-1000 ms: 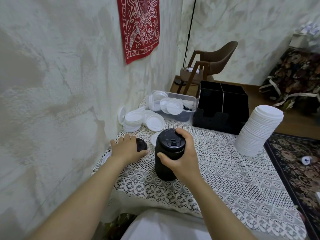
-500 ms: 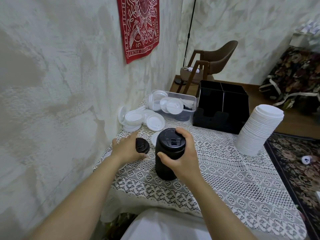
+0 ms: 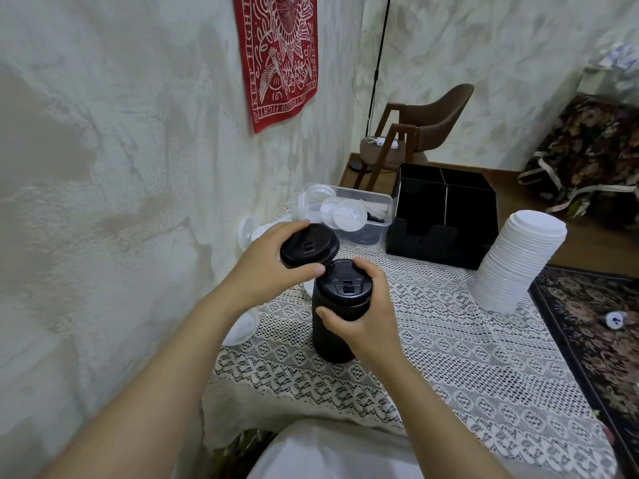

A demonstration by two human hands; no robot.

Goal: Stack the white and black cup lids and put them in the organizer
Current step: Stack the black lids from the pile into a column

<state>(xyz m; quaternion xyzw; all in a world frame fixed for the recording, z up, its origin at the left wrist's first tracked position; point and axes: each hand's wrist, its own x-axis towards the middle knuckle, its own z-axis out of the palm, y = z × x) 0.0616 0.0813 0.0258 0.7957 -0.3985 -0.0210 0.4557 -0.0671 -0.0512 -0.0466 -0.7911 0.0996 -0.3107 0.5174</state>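
- The single black lid [image 3: 309,244] is in the air, just above and to the wall side of the black stack [image 3: 332,340]. It is slightly tilted and its near rim overlaps the stack's top.
- The left hand [image 3: 262,274] holds this lid by the rim, with the thumb on the near edge and the fingers round the far edge. The grip is narrow and pinches only the rim, probably so the underside stays free to seat on the lid below.
- The right hand [image 3: 366,319] wraps the upper part of the black stack, thumb in front and fingers behind. This grip looks meant to steady the tall column against tipping when the new lid presses on.
- The black stack stands upright on the table [image 3: 449,368], toward its left edge, in the near half.
- A tall white stack [image 3: 511,271] leans a little near the right edge — apparently built, not yet put away.
- The black organizer [image 3: 446,219] sits at the far edge. No lids show in its compartments, though their depths are dark.
- A clear bin [image 3: 373,205] at the far-left corner holds loose white lids [image 3: 347,216], with dark ones under them.
- One white lid [image 3: 242,328] lies at the left edge, beside the left forearm.
- Judged from this, stacking is well along and the loading has not begun.
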